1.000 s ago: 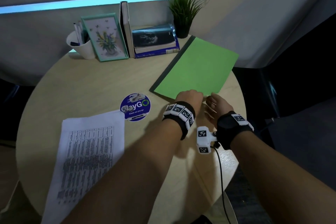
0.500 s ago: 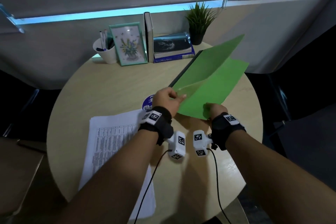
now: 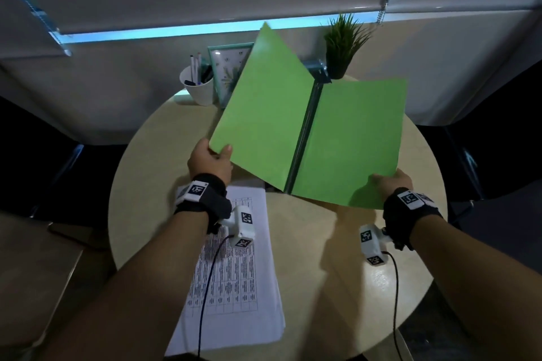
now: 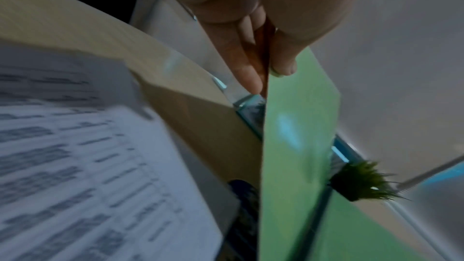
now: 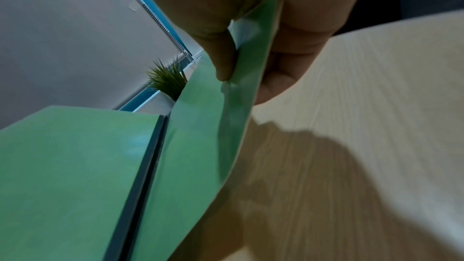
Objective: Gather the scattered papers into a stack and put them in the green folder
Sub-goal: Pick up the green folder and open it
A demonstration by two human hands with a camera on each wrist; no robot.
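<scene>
My left hand (image 3: 209,162) and right hand (image 3: 391,182) pinch the near corners of the green folder (image 3: 311,138), spread open above the round bench (image 3: 337,267), the papers (image 3: 234,281) lying below.

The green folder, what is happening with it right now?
A person holds the green folder open above the round table. The left hand pinches the corner of one cover, and the right hand pinches the other. The stack of papers lies on the table, not yet inside.
</scene>
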